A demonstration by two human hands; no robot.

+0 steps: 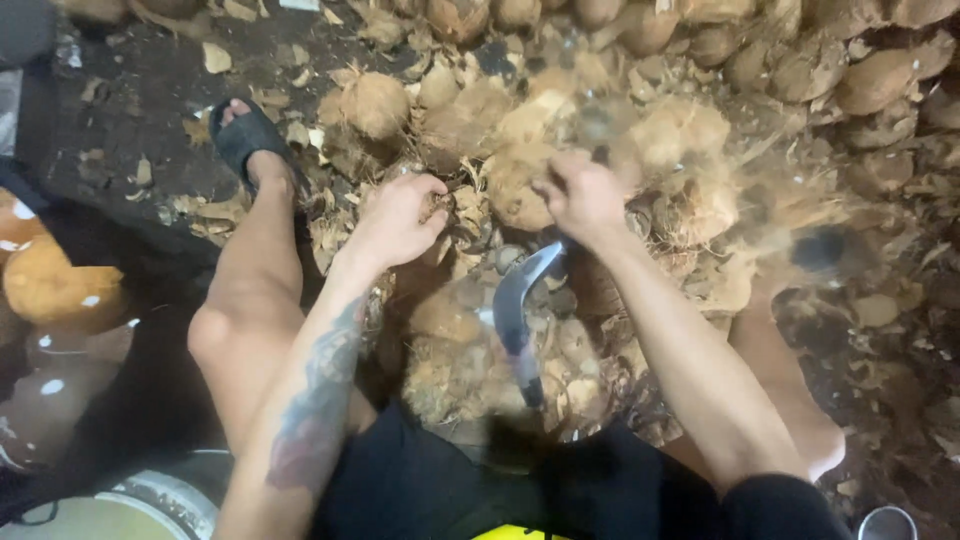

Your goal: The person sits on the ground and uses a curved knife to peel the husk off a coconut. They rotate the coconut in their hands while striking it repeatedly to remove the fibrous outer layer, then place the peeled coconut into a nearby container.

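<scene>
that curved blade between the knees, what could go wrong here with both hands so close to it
1. The curved blade stands bare just below the left hand and right hand; a slip off the coconut could drive a wrist or forearm onto its edge.
2. The bare knees flank the blade closely, so a lurch forward could cut a leg.
3. Loose husk scraps litter the ground around the sandalled foot, which may make footing unsteady.

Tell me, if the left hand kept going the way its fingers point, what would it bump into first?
Probably the husked coconut between the hands: the left hand points right toward it, though depth is unclear.
</scene>
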